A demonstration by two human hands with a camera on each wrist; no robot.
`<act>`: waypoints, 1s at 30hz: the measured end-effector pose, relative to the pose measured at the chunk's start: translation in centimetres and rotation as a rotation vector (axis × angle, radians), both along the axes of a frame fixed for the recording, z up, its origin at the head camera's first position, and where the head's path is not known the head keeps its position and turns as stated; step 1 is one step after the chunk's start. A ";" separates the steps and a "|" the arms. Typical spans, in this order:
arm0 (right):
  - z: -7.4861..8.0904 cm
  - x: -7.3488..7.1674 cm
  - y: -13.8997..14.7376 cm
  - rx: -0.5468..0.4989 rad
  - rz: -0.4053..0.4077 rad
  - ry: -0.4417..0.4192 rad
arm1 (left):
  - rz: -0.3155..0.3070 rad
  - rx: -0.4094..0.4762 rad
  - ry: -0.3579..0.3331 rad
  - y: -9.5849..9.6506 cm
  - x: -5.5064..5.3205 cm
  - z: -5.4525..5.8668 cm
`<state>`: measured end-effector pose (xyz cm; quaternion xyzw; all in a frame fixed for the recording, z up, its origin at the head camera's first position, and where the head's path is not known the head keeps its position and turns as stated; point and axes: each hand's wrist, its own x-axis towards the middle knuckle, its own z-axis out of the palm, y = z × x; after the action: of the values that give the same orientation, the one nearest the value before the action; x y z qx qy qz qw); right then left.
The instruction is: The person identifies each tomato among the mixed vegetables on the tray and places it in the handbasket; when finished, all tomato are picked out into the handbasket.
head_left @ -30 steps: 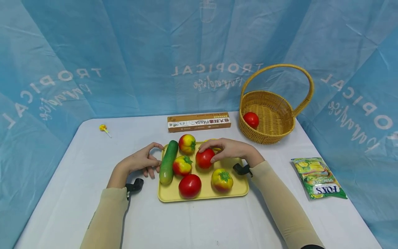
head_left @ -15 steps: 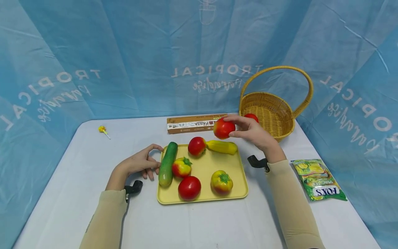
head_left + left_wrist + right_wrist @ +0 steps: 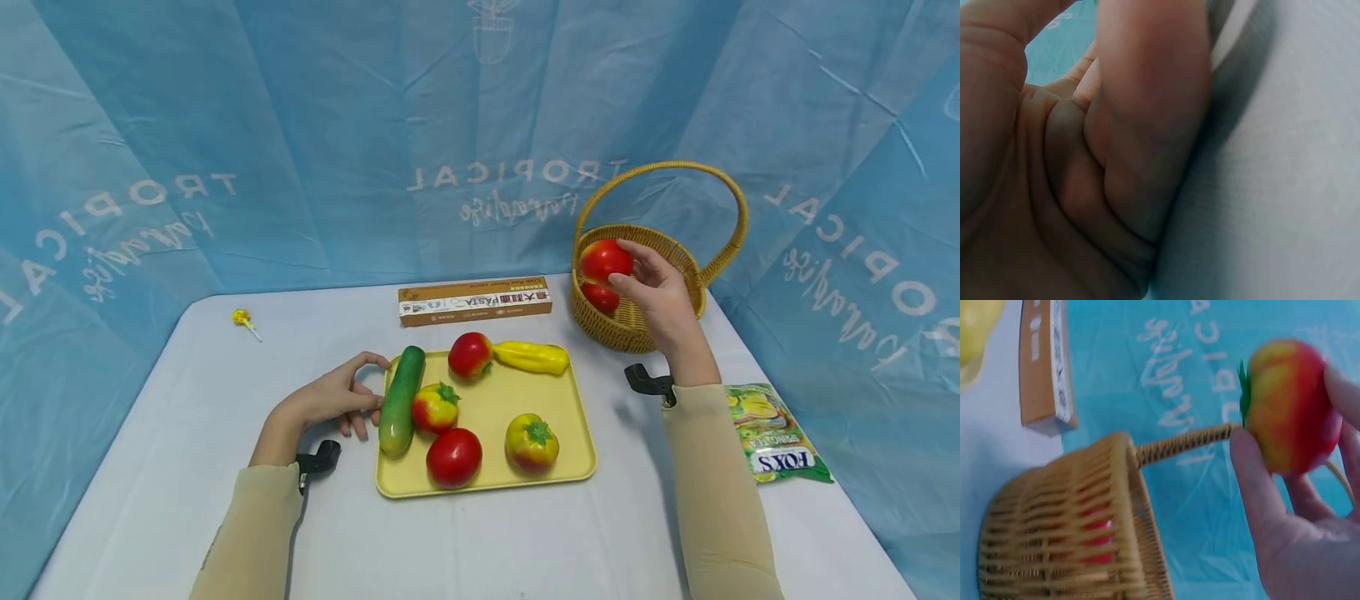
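Observation:
My right hand (image 3: 658,292) pinches a red-and-yellow tomato (image 3: 606,262) between thumb and fingers, above the wicker basket (image 3: 637,340). The green leafy top shows on the tomato (image 3: 1291,406) in the right wrist view. Inside the basket lies another red fruit (image 3: 600,298), partly covered by the held one in the head view. My left hand (image 3: 326,402) rests on the table at the left edge of the yellow tray (image 3: 491,433), its loosely bent fingers beside a cucumber (image 3: 401,402). Close up in the left wrist view, its fingers hide most of the scene.
On the tray are a yellow pepper (image 3: 532,357), a plain red fruit (image 3: 454,458) and several red-and-yellow ones (image 3: 531,443). A pasta box (image 3: 476,302) stands behind it. A lollipop (image 3: 244,322) lies far left, a green Fox's packet (image 3: 776,433) at right, partly behind the sleeve.
My right hand has lifted the tomato off the tray and carried it right and back, over the basket. A red fruit by the yellow pepper has shifted or rolled. The left hand stays put.

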<state>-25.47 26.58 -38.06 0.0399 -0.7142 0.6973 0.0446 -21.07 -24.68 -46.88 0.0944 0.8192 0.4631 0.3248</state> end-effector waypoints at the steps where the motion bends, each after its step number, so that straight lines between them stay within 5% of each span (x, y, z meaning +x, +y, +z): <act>1: -0.1 -0.1 0.2 -0.008 -0.020 0.009 | -0.001 0.002 0.002 0.0 0.0 0.0; 5: -1.0 -0.6 0.7 -0.007 -0.072 0.010 | -0.002 0.005 0.000 0.0 0.1 -0.1; 15: -3.0 -1.9 1.7 0.209 -0.150 -0.135 | -0.014 0.019 0.001 0.0 0.1 -0.1; 30: -3.2 -1.9 1.7 0.341 -0.097 -0.197 | 0.004 0.008 -0.015 -0.1 0.0 0.0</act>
<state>-27.33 28.28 -41.25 -0.0563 -0.8240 0.5638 0.0006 -21.06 -24.78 -46.90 0.0905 0.8149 0.4679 0.3297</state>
